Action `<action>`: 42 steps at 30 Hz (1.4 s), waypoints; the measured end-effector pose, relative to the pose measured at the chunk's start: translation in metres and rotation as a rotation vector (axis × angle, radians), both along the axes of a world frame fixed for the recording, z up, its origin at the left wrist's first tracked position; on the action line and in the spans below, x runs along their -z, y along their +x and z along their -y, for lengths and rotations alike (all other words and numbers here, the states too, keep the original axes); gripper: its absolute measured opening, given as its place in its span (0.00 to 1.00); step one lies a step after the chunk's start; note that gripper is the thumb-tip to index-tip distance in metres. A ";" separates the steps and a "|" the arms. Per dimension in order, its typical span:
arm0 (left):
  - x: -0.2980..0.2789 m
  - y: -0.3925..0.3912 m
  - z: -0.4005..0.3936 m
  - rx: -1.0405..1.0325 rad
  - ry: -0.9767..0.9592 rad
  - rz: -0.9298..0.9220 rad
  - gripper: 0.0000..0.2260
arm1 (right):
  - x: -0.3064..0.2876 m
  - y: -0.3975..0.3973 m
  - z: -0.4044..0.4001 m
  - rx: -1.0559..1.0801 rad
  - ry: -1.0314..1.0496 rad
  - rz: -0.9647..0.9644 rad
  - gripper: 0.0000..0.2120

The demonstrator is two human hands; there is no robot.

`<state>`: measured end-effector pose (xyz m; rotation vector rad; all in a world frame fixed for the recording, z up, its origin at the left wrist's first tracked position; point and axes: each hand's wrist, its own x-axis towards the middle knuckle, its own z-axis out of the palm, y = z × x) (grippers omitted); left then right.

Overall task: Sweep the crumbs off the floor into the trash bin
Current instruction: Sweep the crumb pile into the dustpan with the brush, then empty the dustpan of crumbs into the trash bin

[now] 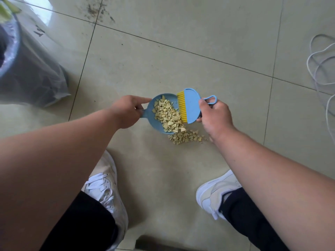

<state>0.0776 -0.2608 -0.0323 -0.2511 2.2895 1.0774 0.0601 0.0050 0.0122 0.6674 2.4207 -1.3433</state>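
Note:
A small blue dustpan rests on the tiled floor, its handle gripped by my left hand. Pale yellow crumbs fill much of the pan. My right hand holds a blue hand brush with yellow bristles, which touch the crumbs at the pan's right edge. A smaller heap of crumbs lies on the floor just in front of the pan's lip. The trash bin, lined with a clear plastic bag, stands at the far left.
My two white shoes stand below the pan on the beige tiles. A coiled white cable lies at the right edge. Dark dirt specks mark the floor at the top.

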 end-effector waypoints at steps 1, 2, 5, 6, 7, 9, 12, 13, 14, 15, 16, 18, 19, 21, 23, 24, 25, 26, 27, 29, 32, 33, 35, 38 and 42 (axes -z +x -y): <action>-0.005 -0.002 -0.002 0.002 0.007 -0.008 0.21 | -0.006 -0.004 -0.004 0.012 -0.006 -0.009 0.10; -0.010 -0.005 -0.005 0.003 0.016 -0.015 0.21 | -0.011 -0.008 -0.008 0.022 -0.008 -0.021 0.10; -0.024 -0.011 -0.012 0.001 0.059 -0.039 0.22 | -0.025 -0.018 -0.020 0.042 -0.007 -0.046 0.11; -0.030 -0.013 -0.014 0.001 0.068 -0.044 0.22 | -0.030 -0.021 -0.023 0.045 -0.009 -0.053 0.12; -0.036 -0.015 -0.016 0.001 0.073 -0.047 0.22 | -0.036 -0.024 -0.025 0.049 -0.012 -0.057 0.12; -0.048 -0.019 -0.018 -0.003 0.083 -0.051 0.23 | -0.049 -0.032 -0.030 0.058 -0.018 -0.073 0.14; -0.067 -0.029 -0.017 -0.011 0.112 -0.045 0.23 | -0.069 -0.044 -0.035 0.054 -0.029 -0.101 0.17; -0.073 -0.032 -0.014 -0.014 0.127 -0.041 0.22 | -0.076 -0.049 -0.035 0.046 -0.030 -0.111 0.17; -0.078 -0.036 -0.011 -0.018 0.140 -0.040 0.23 | -0.082 -0.054 -0.036 0.037 -0.033 -0.122 0.18; -0.084 -0.039 -0.007 -0.019 0.149 -0.042 0.23 | -0.087 -0.058 -0.035 0.028 -0.041 -0.134 0.18; -0.090 -0.043 -0.003 -0.020 0.153 -0.044 0.23 | -0.093 -0.063 -0.034 0.020 -0.049 -0.145 0.18; -0.103 -0.050 0.006 -0.026 0.158 -0.040 0.22 | -0.105 -0.071 -0.030 0.007 -0.067 -0.163 0.19; -0.110 -0.054 0.012 -0.032 0.163 -0.037 0.21 | -0.111 -0.074 -0.027 0.000 -0.076 -0.172 0.19; -0.125 -0.060 0.024 -0.040 0.175 -0.037 0.20 | -0.121 -0.081 -0.019 -0.012 -0.095 -0.183 0.19; -0.140 -0.065 0.040 -0.050 0.203 -0.031 0.21 | -0.129 -0.089 -0.009 -0.025 -0.124 -0.190 0.18; -0.147 -0.067 0.049 -0.063 0.218 -0.028 0.21 | -0.132 -0.093 -0.002 -0.030 -0.144 -0.190 0.18; -0.155 -0.069 0.060 -0.075 0.221 -0.030 0.22 | -0.136 -0.098 0.006 -0.035 -0.168 -0.190 0.17; -0.162 -0.070 0.070 -0.080 0.215 -0.035 0.22 | -0.139 -0.102 0.016 -0.041 -0.194 -0.191 0.16; -0.170 -0.072 0.081 -0.076 0.196 -0.040 0.22 | -0.142 -0.106 0.026 -0.052 -0.220 -0.194 0.15; -0.186 -0.074 0.100 -0.060 0.147 -0.051 0.21 | -0.148 -0.114 0.048 -0.083 -0.259 -0.203 0.14; -0.207 -0.075 0.134 -0.074 0.040 -0.095 0.22 | -0.157 -0.122 0.085 -0.132 -0.296 -0.213 0.14; -0.211 -0.074 0.147 -0.090 0.029 -0.108 0.23 | -0.159 -0.123 0.098 -0.146 -0.309 -0.210 0.14; -0.216 -0.069 0.174 -0.113 0.043 -0.116 0.23 | -0.164 -0.123 0.123 -0.182 -0.344 -0.197 0.14; -0.223 -0.054 0.214 -0.157 0.075 -0.113 0.22 | -0.169 -0.118 0.164 -0.245 -0.383 -0.168 0.14; -0.233 -0.027 0.265 -0.182 0.040 -0.110 0.22 | -0.170 -0.109 0.221 -0.297 -0.423 -0.137 0.14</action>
